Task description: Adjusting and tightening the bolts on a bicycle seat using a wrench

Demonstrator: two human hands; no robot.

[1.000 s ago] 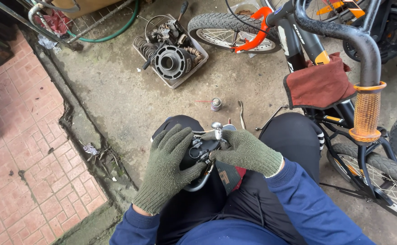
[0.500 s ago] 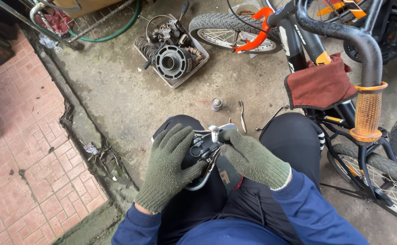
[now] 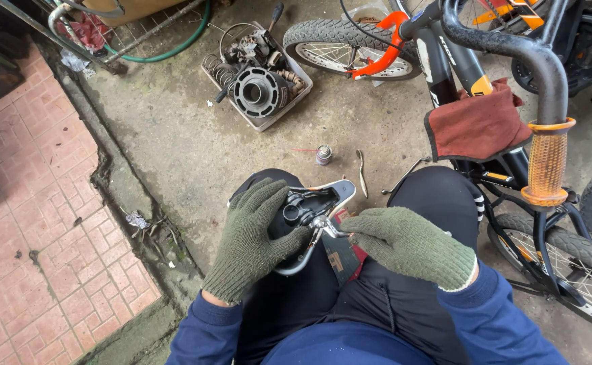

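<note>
gloves: olive green knit, on left hand (image 3: 252, 236) and right hand (image 3: 411, 245)
part held: black with silver lever (image 3: 307, 211)
sleeves: dark blue (image 3: 505, 324)
rag (image 3: 478, 125), beside the grip: rust red
handlebar grip (image 3: 547, 162): orange, dotted texture
hose (image 3: 174, 47), far from the grip: green
paving (image 3: 32, 203): reddish brick pattern

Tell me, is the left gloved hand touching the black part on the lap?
Touching. The head view shows the left hand wrapped over the side of the black part, its gloved fingers pressed against it with no gap.
</note>
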